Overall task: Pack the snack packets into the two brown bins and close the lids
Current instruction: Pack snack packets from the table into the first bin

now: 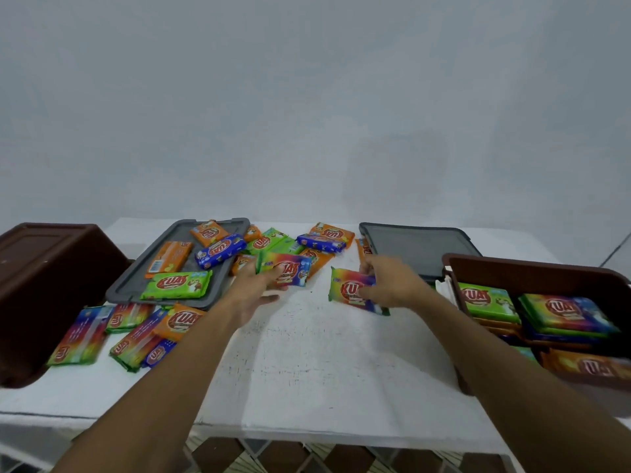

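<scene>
Left hand (254, 288) pinches rainbow packet (290, 268); right hand (392, 283) grips second rainbow packet (348, 288). Likely light, crinkly, slippery wrappers; take by long edges.

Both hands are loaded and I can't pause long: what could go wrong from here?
Packets lie on the left grey lid; lifting it could spill them. The right brown bin looks nearly full, so the rainbow packet gripped by the right hand might stop the right grey lid closing.
</scene>
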`<state>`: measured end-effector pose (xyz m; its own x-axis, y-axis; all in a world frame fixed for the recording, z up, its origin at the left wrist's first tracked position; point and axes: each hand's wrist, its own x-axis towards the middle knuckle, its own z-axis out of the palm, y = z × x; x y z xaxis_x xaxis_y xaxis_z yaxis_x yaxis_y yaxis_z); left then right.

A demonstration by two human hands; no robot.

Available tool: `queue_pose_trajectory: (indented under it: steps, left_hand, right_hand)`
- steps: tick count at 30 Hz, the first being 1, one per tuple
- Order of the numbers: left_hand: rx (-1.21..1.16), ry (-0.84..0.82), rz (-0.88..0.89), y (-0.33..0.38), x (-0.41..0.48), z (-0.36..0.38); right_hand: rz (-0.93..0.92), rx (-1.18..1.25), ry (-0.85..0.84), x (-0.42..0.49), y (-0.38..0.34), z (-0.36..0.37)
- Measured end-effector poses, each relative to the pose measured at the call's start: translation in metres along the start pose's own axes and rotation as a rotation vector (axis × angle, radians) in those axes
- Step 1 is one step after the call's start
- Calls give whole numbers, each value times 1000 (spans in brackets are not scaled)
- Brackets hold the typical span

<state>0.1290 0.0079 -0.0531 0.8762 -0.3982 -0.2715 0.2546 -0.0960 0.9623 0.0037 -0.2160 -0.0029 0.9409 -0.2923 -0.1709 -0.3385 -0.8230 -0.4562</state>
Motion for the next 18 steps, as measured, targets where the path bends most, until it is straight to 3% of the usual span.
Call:
queue_pose_trajectory:
  steps: [4,10,13,15,18]
  left_hand:
    - [61,42,110,14,-9,29]
    - [118,-111,180,35,-32,101]
    - [88,-223,204,48,-43,140]
    - [92,-273,226,58,-52,173]
    - [163,-372,266,72,-62,213]
  right_hand:
    - [-55,51,-23,-27,14,-44]
    - [35,460,106,-80,78,-101]
    - [96,619,93,-104,116,-126]
    - [114,577,79,-119,150,-139]
    - [92,301,-1,-128,191,-148]
